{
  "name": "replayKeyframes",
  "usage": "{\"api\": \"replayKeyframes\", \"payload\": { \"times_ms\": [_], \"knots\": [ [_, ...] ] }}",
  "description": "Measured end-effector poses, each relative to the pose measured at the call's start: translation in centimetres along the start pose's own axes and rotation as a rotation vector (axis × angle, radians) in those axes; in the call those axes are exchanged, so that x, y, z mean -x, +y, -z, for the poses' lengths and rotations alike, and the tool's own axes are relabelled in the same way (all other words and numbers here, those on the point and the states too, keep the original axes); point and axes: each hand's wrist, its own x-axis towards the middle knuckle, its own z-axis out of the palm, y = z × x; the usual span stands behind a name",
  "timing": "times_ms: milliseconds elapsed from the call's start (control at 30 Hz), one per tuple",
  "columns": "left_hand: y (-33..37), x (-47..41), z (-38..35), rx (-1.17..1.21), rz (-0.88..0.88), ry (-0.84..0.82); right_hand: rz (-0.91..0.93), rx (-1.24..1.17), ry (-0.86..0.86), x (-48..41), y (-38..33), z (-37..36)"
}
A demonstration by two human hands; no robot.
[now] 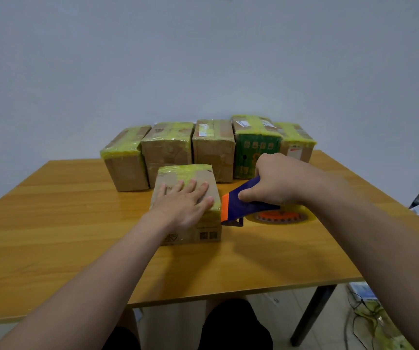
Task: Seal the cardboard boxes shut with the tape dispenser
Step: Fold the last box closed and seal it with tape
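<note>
A small cardboard box stands near the middle of the wooden table, with yellow tape across the far part of its top. My left hand lies flat on the box's top with the fingers spread. My right hand grips the handle of a blue and orange tape dispenser just right of the box. The dispenser's orange front end touches the box's right edge. Its roll of yellow tape sits low over the table behind it.
Several cardboard boxes with yellow tape stand in a row at the table's far side, among them a green printed box and a brown box. Cables and clutter lie on the floor at the lower right.
</note>
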Motion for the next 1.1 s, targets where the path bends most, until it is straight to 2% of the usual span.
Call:
{"api": "replayKeyframes", "payload": {
  "times_ms": [133,233,300,400,500,600,733,967,1033,1100],
  "knots": [
    [0.0,0.1,0.2,0.006,-0.006,0.002,-0.005,-0.010,-0.036,0.4,-0.1,0.4],
    [-0.3,0.3,0.2,0.011,-0.016,-0.010,-0.006,0.291,-0.014,1.8,2.2,0.7],
    [-0.3,0.2,0.1,0.006,-0.017,-0.013,-0.076,0.335,-0.032,3.5,5.2,1.1],
    [-0.1,-0.1,0.2,0.009,-0.001,-0.026,-0.120,0.215,-0.031,5.2,8.0,2.0],
    [-0.3,0.0,0.6,0.031,-0.008,-0.051,-0.078,0.105,0.047,4.9,7.4,1.7],
    [0.4,0.3,1.0,0.095,0.014,0.015,-0.029,-0.003,0.131,3.8,5.3,0.8],
    [2.2,0.2,0.7,0.051,0.068,0.090,0.000,-0.110,0.180,2.2,3.1,-0.6],
    [-2.4,0.8,1.7,0.157,-0.094,-0.041,-0.031,-0.386,0.473,0.3,1.2,-1.8],
    [-2.4,1.1,1.4,0.155,-0.093,0.010,-0.019,-0.471,0.519,-0.4,-0.2,-2.2],
    [-1.6,1.1,0.7,0.183,-0.048,0.174,-0.001,-0.563,0.541,-1.1,-1.5,-2.7]
  ]
}}
